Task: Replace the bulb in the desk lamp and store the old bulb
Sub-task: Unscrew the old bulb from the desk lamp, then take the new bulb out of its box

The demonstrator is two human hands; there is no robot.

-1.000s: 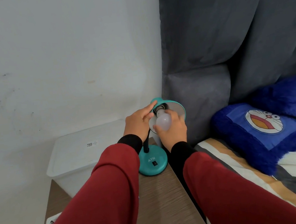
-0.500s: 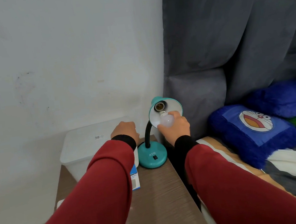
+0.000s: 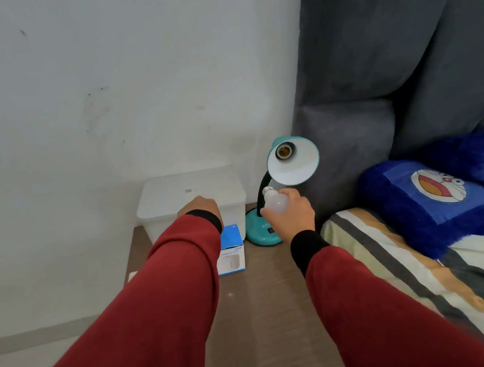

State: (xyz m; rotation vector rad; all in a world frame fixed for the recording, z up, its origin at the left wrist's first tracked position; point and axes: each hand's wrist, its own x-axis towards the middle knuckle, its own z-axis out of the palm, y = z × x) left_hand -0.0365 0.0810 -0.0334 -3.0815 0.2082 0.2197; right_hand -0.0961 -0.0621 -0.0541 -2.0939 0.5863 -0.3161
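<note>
Wood-grain bedside table (image 3: 268, 303) stands against a white wall, beside a bed with a striped sheet (image 3: 430, 266). Teal desk lamp with a gooseneck (image 3: 292, 161) stands at the table's rear edge, its socket bare. Right hand (image 3: 292, 212) grips a white frosted bulb (image 3: 274, 202) just below the lamp shade, screw base pointing up. Left hand (image 3: 199, 207) hovers left of the lamp, over a translucent plastic storage box (image 3: 175, 201); its fingers are hidden. Blue-and-white bulb carton (image 3: 231, 252) lies left of the lamp base.
</note>
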